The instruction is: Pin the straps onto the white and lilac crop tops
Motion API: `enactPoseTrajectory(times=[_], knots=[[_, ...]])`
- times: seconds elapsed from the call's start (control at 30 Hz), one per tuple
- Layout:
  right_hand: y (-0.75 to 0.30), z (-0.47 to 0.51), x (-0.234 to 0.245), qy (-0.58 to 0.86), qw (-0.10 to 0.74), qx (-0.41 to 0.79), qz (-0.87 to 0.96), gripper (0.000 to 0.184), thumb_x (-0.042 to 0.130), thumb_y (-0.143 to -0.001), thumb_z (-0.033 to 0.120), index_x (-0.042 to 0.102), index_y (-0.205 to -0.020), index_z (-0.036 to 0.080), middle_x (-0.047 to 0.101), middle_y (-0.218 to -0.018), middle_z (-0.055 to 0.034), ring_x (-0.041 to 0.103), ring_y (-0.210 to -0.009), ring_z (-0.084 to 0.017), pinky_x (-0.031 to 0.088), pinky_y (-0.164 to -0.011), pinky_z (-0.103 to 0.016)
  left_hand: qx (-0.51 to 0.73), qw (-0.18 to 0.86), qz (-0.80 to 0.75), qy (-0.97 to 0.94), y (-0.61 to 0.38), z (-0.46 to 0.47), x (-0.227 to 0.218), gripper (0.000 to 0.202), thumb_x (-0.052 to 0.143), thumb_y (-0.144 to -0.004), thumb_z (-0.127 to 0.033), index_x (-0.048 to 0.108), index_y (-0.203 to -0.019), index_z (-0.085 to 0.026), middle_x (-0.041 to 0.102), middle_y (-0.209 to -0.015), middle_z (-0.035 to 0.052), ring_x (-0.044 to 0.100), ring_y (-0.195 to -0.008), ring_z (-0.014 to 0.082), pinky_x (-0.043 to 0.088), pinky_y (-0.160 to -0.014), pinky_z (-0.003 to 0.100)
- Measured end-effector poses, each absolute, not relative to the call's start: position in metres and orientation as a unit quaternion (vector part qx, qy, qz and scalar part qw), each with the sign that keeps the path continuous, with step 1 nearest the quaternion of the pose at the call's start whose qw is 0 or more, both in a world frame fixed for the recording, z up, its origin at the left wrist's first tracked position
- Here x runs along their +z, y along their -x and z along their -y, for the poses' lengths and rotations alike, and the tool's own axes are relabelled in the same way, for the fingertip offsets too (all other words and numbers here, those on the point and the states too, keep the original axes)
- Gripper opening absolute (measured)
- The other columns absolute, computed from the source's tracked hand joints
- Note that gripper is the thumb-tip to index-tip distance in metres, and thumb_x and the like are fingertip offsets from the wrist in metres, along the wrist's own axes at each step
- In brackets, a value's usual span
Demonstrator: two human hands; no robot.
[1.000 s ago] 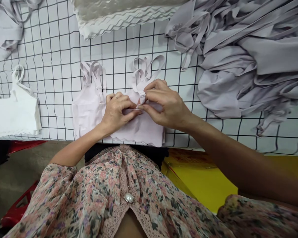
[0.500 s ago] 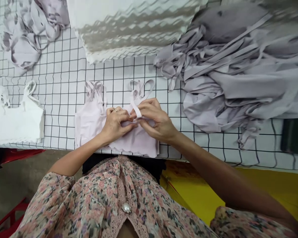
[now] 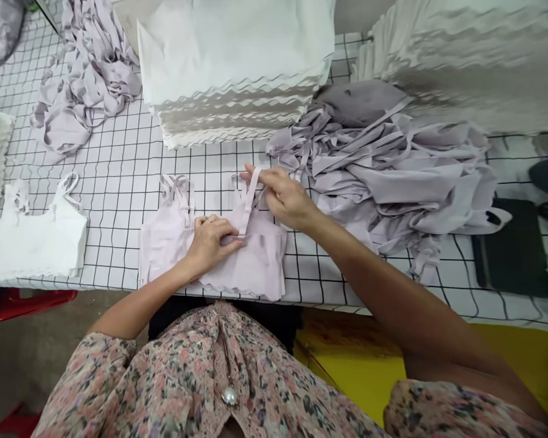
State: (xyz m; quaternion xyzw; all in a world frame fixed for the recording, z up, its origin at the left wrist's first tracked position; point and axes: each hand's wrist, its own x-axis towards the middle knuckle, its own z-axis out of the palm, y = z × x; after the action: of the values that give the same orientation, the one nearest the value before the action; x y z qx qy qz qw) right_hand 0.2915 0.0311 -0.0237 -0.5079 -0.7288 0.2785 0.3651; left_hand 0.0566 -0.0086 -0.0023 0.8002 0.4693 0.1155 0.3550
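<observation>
Grid-lined white worktable [image 3: 123, 152]: left hand [image 3: 209, 244] sits curled on the pale lilac camisole [image 3: 260, 267], grip unclear. Right hand [image 3: 285, 198] is raised apart, pinching the camisole's strap [image 3: 253, 188] upright. Beyond: white scalloped stack [image 3: 237, 73], lilac fabric heap [image 3: 393, 176].

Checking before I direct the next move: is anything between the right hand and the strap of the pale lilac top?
Nothing visible: the right hand holds the strap of the pale lilac top. The heap of lilac fabric lies beyond the hand, not between.
</observation>
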Motion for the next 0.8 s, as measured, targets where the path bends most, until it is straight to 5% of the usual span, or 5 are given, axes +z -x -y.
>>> enactPoseTrajectory(times=[0.2,0.33,0.47,0.6,0.8], knots=[[-0.304,-0.024,-0.020,0.568,0.439,0.226,0.659,0.041,0.045,-0.092,0.010,0.082,-0.094,0.028,0.082,-0.106,-0.0060,0.076,-0.112,-0.026,0.061,-0.112,-0.054,0.180,0.279,-0.467,-0.820,-0.061,0.005,-0.014,0.019,0.087,-0.095,-0.034,0.077,-0.102,-0.019,0.080,-0.102,0.0043,0.070,-0.102,0.0236,0.043,-0.099,0.039],[-0.281,0.027,-0.002,0.570,0.398,0.126,0.708,0.049,0.043,-0.099,0.012,0.077,-0.133,0.023,0.074,-0.143,-0.0109,0.063,-0.144,-0.032,0.047,-0.128,-0.062,0.245,0.158,-0.428,-0.855,-0.041,0.026,-0.009,0.036,0.072,-0.105,-0.037,0.069,-0.137,-0.020,0.074,-0.138,0.0128,0.067,-0.133,0.0288,0.045,-0.116,0.047],[-0.220,0.091,-0.010,0.550,0.236,0.116,0.793,0.065,0.037,-0.112,0.033,0.039,-0.174,0.014,0.038,-0.180,-0.0175,0.032,-0.170,-0.037,0.020,-0.138,-0.072,0.214,0.095,-0.400,-0.886,-0.011,0.064,-0.016,0.057,0.038,-0.116,-0.026,0.035,-0.171,-0.016,0.047,-0.174,0.0191,0.033,-0.171,0.0283,0.022,-0.141,0.053],[-0.206,0.122,-0.040,0.586,0.135,0.132,0.788,0.085,0.032,-0.113,0.055,0.011,-0.180,0.007,0.015,-0.185,-0.0242,0.018,-0.175,-0.040,0.012,-0.135,-0.079,0.130,0.110,-0.473,-0.865,0.029,0.078,-0.033,0.091,0.043,-0.113,-0.062,0.006,-0.180,-0.013,0.016,-0.186,0.0236,0.011,-0.177,0.0351,0.010,-0.145,0.059],[-0.249,0.129,-0.052,0.635,0.119,0.109,0.756,0.102,0.030,-0.108,0.078,0.006,-0.181,0.011,0.011,-0.186,-0.0247,0.014,-0.175,-0.043,0.013,-0.129,-0.087,0.112,0.116,-0.570,-0.805,0.081,0.058,-0.032,0.100,0.047,-0.105,-0.075,0.018,-0.180,-0.016,0.010,-0.188,0.0188,0.005,-0.177,0.0380,0.005,-0.145,0.061]])
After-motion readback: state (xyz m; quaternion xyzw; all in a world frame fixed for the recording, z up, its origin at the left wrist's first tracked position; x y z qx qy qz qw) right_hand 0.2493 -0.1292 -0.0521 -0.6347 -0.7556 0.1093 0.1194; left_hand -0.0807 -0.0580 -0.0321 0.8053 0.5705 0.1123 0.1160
